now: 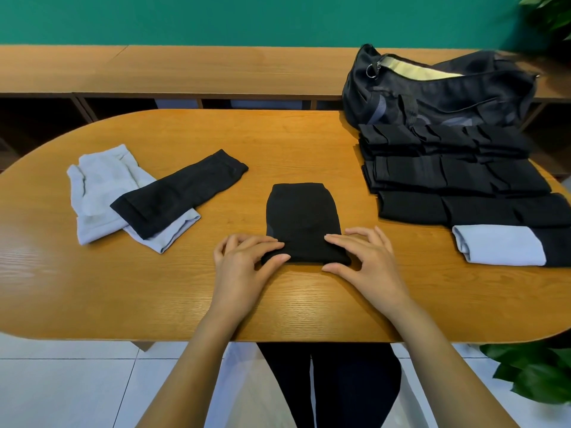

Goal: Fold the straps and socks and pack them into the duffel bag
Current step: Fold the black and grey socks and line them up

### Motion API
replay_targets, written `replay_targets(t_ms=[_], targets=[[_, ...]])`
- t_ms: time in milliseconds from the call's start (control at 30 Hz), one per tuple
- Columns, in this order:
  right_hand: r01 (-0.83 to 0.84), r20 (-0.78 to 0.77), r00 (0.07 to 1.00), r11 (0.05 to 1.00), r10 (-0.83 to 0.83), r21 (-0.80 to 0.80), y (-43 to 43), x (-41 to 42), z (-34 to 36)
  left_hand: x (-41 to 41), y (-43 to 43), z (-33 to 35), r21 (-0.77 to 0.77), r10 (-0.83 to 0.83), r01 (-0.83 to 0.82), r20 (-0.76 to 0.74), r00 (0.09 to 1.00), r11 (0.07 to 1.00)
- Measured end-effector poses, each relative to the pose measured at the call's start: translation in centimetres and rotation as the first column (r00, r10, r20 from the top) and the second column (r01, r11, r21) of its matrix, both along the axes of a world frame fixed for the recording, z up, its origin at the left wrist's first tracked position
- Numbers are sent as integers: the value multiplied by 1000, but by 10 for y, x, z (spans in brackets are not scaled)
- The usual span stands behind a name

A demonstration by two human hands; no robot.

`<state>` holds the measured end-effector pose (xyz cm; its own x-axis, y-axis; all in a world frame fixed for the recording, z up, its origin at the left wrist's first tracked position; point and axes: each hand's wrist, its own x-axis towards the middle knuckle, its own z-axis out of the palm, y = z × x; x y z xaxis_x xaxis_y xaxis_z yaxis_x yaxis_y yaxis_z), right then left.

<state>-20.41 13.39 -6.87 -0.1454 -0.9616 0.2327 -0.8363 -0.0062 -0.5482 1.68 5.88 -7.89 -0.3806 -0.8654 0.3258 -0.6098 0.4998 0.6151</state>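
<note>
A black sock [301,216] lies folded in the middle of the wooden table [185,288]. My left hand [244,264] pinches its near left corner and my right hand [367,261] pinches its near right corner. To the left lie an unfolded black sock [182,193] across two light grey socks [99,193]. On the right are rows of folded black socks [454,177] and one folded light grey sock [500,249]. The black duffel bag [438,94] stands unzipped at the back right.
A long wooden shelf unit [185,72] runs behind the table under a green wall. Leafy plants stand at the lower right [531,372] and upper right [550,13]. White floor tiles show below the table's near edge.
</note>
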Motion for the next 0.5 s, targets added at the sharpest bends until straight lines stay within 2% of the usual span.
replay_targets(t_ms=[233,500], targets=[[87,153,985,994,-76,-65,1,-1,-2,0,1,0,5,-10,10,-24,1000,1000],[104,212,973,992,-87,-70,-1,-3,-6,1,2,3,72,73,-63,-147,986,995]])
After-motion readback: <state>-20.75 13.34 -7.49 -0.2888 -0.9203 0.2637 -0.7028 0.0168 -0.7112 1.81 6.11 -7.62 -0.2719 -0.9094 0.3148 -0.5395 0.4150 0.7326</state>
